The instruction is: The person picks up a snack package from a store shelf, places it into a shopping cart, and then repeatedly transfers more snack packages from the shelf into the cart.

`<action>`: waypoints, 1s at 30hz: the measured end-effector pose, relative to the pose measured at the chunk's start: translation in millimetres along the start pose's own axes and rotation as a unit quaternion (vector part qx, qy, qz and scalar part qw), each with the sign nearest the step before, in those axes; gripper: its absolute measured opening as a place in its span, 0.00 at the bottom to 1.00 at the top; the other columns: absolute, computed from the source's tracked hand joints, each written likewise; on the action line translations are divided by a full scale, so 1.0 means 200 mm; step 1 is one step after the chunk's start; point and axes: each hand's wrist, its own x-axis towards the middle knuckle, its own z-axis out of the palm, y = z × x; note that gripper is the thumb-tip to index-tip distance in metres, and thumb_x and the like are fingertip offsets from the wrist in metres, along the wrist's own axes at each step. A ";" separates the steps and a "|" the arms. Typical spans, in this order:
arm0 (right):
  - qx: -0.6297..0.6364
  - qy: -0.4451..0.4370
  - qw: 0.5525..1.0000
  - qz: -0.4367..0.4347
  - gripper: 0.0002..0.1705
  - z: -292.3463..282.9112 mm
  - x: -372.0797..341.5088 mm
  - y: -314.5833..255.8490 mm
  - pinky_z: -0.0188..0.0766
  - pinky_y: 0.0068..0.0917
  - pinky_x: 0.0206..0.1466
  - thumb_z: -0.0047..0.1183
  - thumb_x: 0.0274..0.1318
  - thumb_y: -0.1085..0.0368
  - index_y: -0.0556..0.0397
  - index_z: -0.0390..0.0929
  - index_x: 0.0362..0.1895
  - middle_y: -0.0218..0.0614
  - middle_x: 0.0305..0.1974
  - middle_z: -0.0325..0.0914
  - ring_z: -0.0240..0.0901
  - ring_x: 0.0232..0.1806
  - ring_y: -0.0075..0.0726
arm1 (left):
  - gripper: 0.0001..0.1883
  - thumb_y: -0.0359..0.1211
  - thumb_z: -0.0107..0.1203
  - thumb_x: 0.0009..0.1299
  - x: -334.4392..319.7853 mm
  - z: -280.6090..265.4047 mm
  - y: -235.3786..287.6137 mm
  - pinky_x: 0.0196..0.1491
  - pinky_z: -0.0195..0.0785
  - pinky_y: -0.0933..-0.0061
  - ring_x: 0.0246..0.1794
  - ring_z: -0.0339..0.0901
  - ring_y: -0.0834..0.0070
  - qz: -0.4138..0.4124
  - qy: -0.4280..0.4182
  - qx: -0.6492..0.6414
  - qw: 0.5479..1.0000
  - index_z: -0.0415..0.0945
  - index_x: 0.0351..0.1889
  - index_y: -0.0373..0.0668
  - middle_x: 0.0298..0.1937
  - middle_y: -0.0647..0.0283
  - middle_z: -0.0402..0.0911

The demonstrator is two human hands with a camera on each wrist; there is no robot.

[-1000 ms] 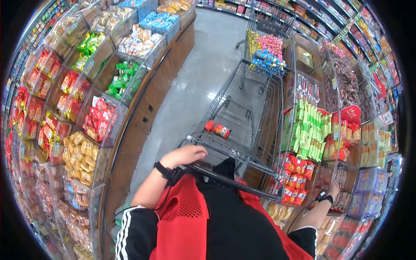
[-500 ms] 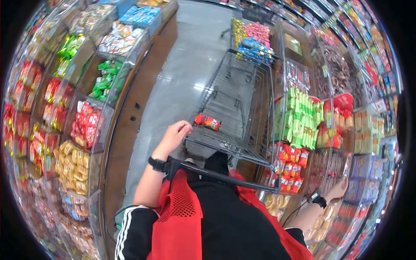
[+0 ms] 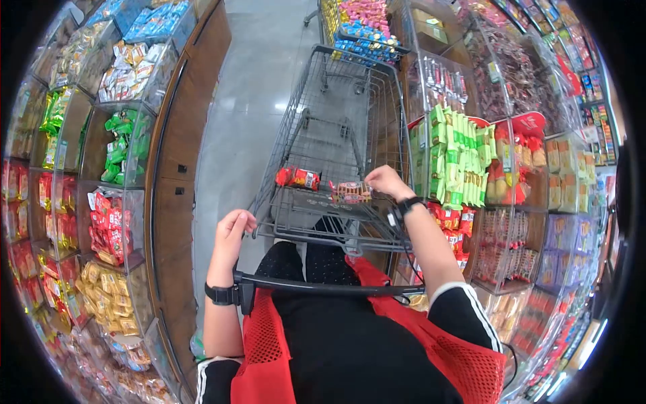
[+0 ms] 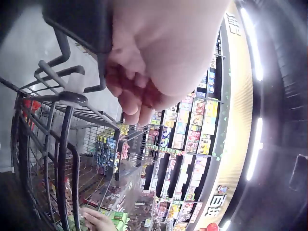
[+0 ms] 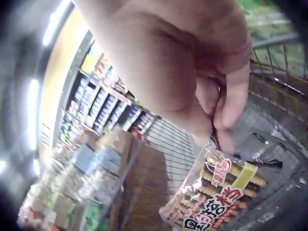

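My right hand point(image 3: 387, 182) pinches the edge of a clear packet of striped biscuits point(image 3: 351, 191) over the cart's child-seat end. In the right wrist view the biscuit packet point(image 5: 216, 192) hangs from the fingertips of the right hand point(image 5: 192, 72). A red snack packet point(image 3: 297, 178) lies to its left in the cart. Beside the cart's left rear corner, my left hand point(image 3: 231, 232) holds nothing, its wrist by the end of the handle bar point(image 3: 323, 288). The left wrist view shows the left hand point(image 4: 139, 91) with loosely bent fingers, near the cart frame.
The wire shopping cart point(image 3: 404, 135) stands in the aisle, with another cart of pink, blue and yellow packets point(image 3: 367, 34) beyond it. Clear bins of wrapped snacks line both sides, including green packets point(image 3: 457, 158) on the right and a wooden-sided stand point(image 3: 185, 135) on the left.
My right hand has come from the right-hand bins to above the cart, now with the biscuit packet. My left hand has shifted left and slightly down in the view.
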 end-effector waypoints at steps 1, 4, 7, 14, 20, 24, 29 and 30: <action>-0.003 -0.010 1.000 0.014 0.07 0.05 0.12 0.08 0.71 0.24 0.29 0.57 0.44 0.73 0.61 0.82 0.31 0.35 0.22 0.79 0.75 0.25 0.27 | 0.12 0.31 0.44 0.73 0.00 0.00 0.00 0.37 0.65 0.80 0.31 0.72 0.81 -0.007 0.000 0.000 1.000 0.76 0.33 0.34 0.29 0.65 0.77; -0.012 -0.041 0.993 0.107 0.08 0.20 0.39 0.25 0.69 0.25 0.25 0.59 0.41 0.73 0.61 0.82 0.30 0.36 0.21 0.79 0.74 0.22 0.27 | 0.11 0.30 0.44 0.73 -0.01 0.01 0.01 0.38 0.66 0.79 0.32 0.73 0.80 -0.038 0.020 -0.001 0.999 0.76 0.33 0.34 0.30 0.64 0.77; 0.071 -0.076 0.980 0.171 0.05 0.47 0.66 0.61 0.66 0.25 0.22 0.58 0.46 0.74 0.64 0.81 0.29 0.35 0.20 0.77 0.71 0.19 0.27 | 0.11 0.30 0.45 0.73 -0.01 0.02 0.04 0.38 0.67 0.78 0.32 0.73 0.79 -0.051 0.018 0.013 0.998 0.76 0.34 0.34 0.31 0.63 0.78; 0.242 -0.063 0.942 0.224 0.09 0.83 0.87 0.94 0.58 0.19 0.19 0.47 0.56 0.73 0.56 0.81 0.37 0.29 0.22 0.75 0.64 0.17 0.21 | 0.12 0.31 0.45 0.72 0.02 0.04 0.09 0.36 0.66 0.76 0.30 0.73 0.76 -0.056 0.000 0.041 0.998 0.76 0.31 0.34 0.29 0.62 0.78; 0.255 -0.113 0.917 0.284 0.13 0.84 0.92 1.04 0.61 0.19 0.25 0.50 0.53 0.66 0.46 0.77 0.44 0.24 0.28 0.75 0.66 0.23 0.20 | 0.11 0.31 0.46 0.71 0.04 0.07 0.09 0.34 0.65 0.76 0.29 0.73 0.76 -0.053 -0.002 0.052 0.997 0.76 0.30 0.35 0.29 0.61 0.77; 0.193 -0.160 0.918 0.308 0.25 0.63 0.82 0.81 0.67 0.31 0.39 0.50 0.55 0.53 0.43 0.66 0.57 0.30 0.39 0.71 0.67 0.37 0.28 | 0.11 0.30 0.45 0.71 0.03 0.11 0.08 0.36 0.66 0.77 0.30 0.72 0.77 -0.045 0.000 0.061 0.997 0.76 0.31 0.34 0.30 0.62 0.77; 0.122 -0.179 0.949 0.230 0.25 0.22 0.65 0.57 0.65 0.31 0.51 0.46 0.60 0.52 0.44 0.66 0.60 0.31 0.46 0.73 0.71 0.43 0.29 | 0.11 0.30 0.46 0.72 0.01 0.14 0.07 0.36 0.66 0.77 0.30 0.72 0.78 -0.021 0.013 0.081 0.996 0.76 0.31 0.34 0.29 0.63 0.77; 0.153 -0.154 0.951 0.221 0.24 0.13 0.61 0.53 0.65 0.29 0.51 0.44 0.62 0.51 0.44 0.67 0.59 0.30 0.46 0.74 0.72 0.44 0.28 | 0.11 0.30 0.46 0.72 0.01 0.15 0.06 0.36 0.66 0.77 0.30 0.72 0.79 -0.017 0.019 0.078 0.997 0.76 0.31 0.34 0.29 0.64 0.77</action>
